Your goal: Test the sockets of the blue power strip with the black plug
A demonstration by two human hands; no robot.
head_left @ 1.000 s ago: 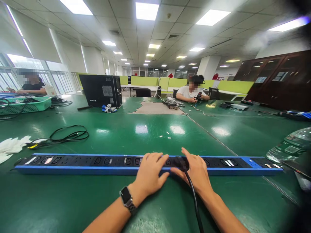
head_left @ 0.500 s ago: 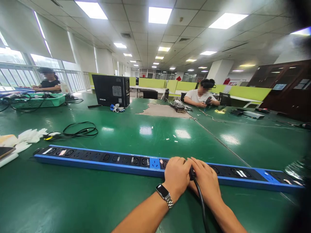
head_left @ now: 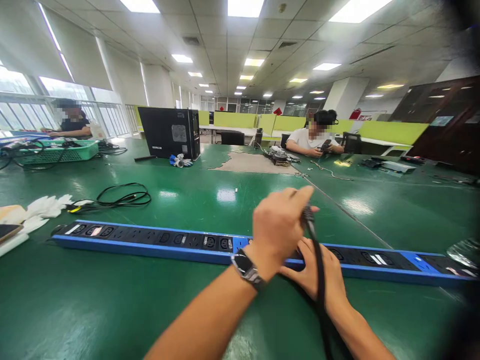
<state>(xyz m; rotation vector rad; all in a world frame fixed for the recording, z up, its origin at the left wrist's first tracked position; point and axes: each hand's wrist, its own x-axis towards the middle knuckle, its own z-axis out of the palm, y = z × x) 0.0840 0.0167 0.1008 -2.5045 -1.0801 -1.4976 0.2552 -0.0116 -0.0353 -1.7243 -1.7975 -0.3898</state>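
Note:
A long blue and black power strip [head_left: 150, 248] lies across the green table. My left hand [head_left: 279, 227], with a watch [head_left: 245, 267] on its wrist, is raised above the strip's middle and closed on the plug end of a black cable [head_left: 320, 280]. The cable hangs down toward the bottom edge, passing in front of my right hand. Fingers and thumb spread around the strip, my right hand [head_left: 320, 272] holds it just right of the middle. The sockets between my hands are partly hidden.
A coiled black cable [head_left: 123, 195] and white gloves [head_left: 47, 206] lie at the left. Farther back stand a green basket [head_left: 75, 151] and a black computer case [head_left: 168, 132]. A person [head_left: 313, 137] sits across the table; another [head_left: 73, 122] is at the far left.
My left hand has lifted off the strip, bringing the cable's plug end up with it. My right hand has moved slightly lower and grips the strip. The view has tilted down a little.

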